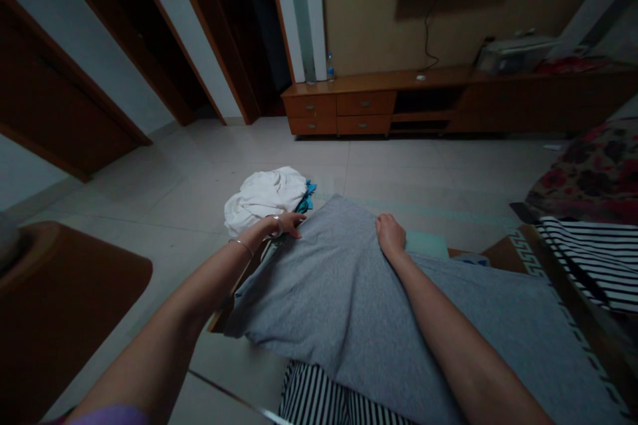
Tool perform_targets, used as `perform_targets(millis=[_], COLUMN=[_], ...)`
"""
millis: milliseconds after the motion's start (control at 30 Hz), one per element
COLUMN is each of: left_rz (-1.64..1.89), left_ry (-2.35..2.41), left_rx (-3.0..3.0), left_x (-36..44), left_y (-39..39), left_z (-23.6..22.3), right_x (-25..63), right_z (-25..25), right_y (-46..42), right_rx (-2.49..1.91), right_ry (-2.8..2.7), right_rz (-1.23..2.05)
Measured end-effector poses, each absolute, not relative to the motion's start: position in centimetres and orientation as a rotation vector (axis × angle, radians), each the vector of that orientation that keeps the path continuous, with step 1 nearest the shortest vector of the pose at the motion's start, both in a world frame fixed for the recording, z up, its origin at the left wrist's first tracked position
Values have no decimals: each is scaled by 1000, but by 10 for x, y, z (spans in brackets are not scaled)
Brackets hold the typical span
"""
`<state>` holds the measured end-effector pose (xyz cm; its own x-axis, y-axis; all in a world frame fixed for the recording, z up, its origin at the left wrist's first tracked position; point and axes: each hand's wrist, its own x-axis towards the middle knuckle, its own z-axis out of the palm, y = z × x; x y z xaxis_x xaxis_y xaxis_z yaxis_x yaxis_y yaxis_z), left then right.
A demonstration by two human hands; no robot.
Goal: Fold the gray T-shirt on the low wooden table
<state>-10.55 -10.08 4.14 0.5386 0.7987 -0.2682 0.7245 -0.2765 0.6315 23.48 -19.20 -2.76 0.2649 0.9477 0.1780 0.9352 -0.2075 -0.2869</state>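
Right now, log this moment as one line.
grey garment: spread out | left hand: at edge, left of far corner | right hand: curled at edge, right of far corner | white bundle: beyond left hand

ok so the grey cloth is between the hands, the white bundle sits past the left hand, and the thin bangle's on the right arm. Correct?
Wrong arm: in the head view the thin bangle is on the left arm. The grey cloth is between the hands, and the white bundle sits past the left hand.
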Motion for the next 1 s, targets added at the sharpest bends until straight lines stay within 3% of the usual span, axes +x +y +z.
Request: perform_targets(millis=[333, 600, 800, 1000], left_rz=[372, 518, 370, 336], left_ry=[1377, 1877, 1858, 1821], left_rx=[1685, 1714, 1828, 1928], left_x=[-128, -93, -86, -88], left_y=[-136, -128, -131, -138], left_z=[17, 8, 17, 28], right_x=[233, 241, 278, 298], right_z=[-25, -21, -15, -15], right_y=[-193, -174, -193, -249], right_rx=[-2235, -2303, -2080, -1654], right_ry=[-1695, -1614, -1518, -1874], right_rz=[80, 278, 517, 528])
